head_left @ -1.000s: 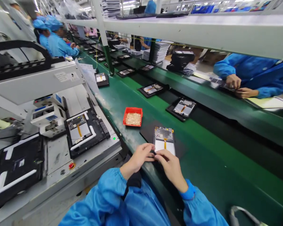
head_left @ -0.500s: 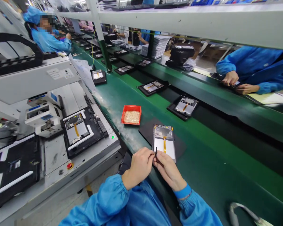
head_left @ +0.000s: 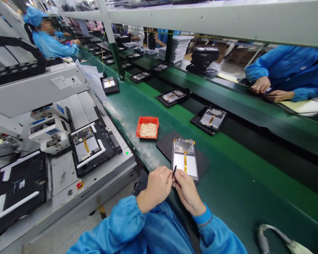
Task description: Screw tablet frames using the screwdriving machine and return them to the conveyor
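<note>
A small black sliver (head_left: 174, 170) is pinched upright between the fingertips of the left hand (head_left: 157, 187) and the right hand (head_left: 187, 197), which are held close together just below an opened tablet assembly (head_left: 184, 146). The assembly, with its amber flex strip (head_left: 185, 163), is laid on a black mat (head_left: 202, 163) on the green conveyor belt (head_left: 235, 197). A red tray (head_left: 147, 127) of gold-coloured flakes is placed just beyond it, and a grey test fixture (head_left: 66, 176) stands to the left.
</note>
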Demonstrator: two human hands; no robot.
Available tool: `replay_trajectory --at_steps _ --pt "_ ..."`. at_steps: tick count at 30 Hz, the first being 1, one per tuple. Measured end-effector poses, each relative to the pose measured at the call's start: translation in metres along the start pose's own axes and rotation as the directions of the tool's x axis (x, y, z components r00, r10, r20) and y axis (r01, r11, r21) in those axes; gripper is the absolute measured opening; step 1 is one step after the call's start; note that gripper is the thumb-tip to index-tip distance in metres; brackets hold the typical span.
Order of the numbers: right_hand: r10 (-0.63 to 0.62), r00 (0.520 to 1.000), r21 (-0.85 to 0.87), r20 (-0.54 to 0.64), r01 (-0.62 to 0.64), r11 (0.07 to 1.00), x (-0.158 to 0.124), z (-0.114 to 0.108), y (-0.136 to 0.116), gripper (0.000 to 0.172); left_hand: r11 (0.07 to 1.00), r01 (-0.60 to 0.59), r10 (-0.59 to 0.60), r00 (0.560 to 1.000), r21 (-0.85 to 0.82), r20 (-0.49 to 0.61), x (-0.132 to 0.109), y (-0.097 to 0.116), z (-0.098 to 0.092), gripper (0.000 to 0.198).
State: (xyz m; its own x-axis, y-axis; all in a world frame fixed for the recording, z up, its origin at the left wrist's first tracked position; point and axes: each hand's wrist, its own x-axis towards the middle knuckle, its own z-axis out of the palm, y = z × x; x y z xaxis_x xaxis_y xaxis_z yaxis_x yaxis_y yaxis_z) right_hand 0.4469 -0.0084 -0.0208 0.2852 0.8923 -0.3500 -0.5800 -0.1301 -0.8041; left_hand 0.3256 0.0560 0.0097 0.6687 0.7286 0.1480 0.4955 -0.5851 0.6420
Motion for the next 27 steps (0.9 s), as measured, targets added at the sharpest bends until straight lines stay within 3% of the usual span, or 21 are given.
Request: replay_trajectory --at_steps 5,11,14,17,19,22,27 --pt "-0.006 1.000 -0.037 -0.016 0.005 0.999 -0.002 0.001 0.000 0.035 0.996 -0.005 0.002 0.999 0.087 0.034 -0.001 0.001 -0.001 0.021" --pt "0.006 1.000 -0.107 -0.001 -0.006 0.994 -0.004 -0.001 -0.012 0.036 0.980 -0.002 0.004 1.000 0.199 -0.009 0.000 -0.002 -0.002 0.016" --pt "0.019 0.999 -0.180 0.025 -0.014 0.984 -0.005 -0.014 -0.028 0.036 0.954 0.116 -0.081 0.988 0.277 -0.134 0.034 -0.023 -0.020 0.017" --pt "-0.034 0.999 -0.322 0.027 0.041 0.946 -0.003 -0.034 -0.044 0.034 0.864 0.347 -0.270 0.931 0.365 -0.246 0.092 -0.057 -0.047 0.026" --pt "-0.124 0.992 -0.465 0.022 0.120 0.877 0.000 -0.048 -0.051 0.032 0.800 0.435 -0.376 0.900 0.413 -0.219 0.130 -0.077 -0.062 0.031" --pt "-0.290 0.957 -0.685 0.022 0.226 0.693 0.001 -0.066 -0.056 0.029 0.799 0.423 -0.390 0.906 0.428 -0.166 0.162 -0.095 -0.071 0.024" --pt "-0.504 0.841 -0.872 0.197 0.385 0.301 -0.010 -0.082 -0.053 0.016 0.866 0.322 -0.276 0.946 0.383 -0.172 0.152 -0.104 -0.061 0.031"
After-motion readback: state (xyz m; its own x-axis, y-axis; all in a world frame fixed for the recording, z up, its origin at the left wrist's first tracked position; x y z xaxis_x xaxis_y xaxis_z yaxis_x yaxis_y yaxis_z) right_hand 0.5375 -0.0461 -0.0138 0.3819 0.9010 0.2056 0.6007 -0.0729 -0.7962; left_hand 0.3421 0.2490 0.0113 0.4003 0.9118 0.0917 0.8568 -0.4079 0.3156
